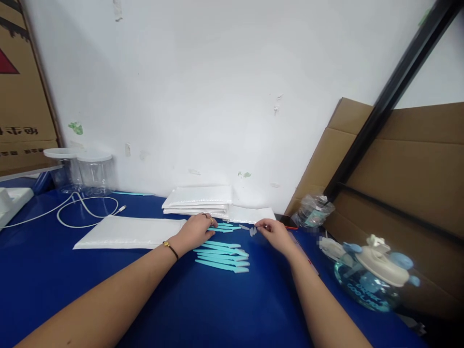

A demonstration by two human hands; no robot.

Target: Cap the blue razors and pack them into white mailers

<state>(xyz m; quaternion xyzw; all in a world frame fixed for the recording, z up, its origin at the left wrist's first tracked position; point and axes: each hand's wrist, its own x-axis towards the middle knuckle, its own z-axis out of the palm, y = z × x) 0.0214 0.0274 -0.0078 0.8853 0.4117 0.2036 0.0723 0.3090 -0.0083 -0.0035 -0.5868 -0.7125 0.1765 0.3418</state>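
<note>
Several teal eyebrow razors [221,265] lie side by side on the blue table, handles to the left and blade ends to the right. Beyond them, my left hand [197,231] has its fingers and thumb closed round the handle end of another teal razor [226,229] in a smaller far group. My right hand [273,234] is to the right of these blade ends, thumb and fingertips pinched together. What the pinch holds is too small to tell. Small translucent blade covers [253,232] lie right by its fingertips.
A stack of white padded mailers [197,197] stands against the wall, with a single mailer [130,233] at left. Two clear lidded jars [94,174] and a white cable [74,225] are farther left. A phone [288,221], plastic-wrapped item [313,211] and water jug [373,275] stand right.
</note>
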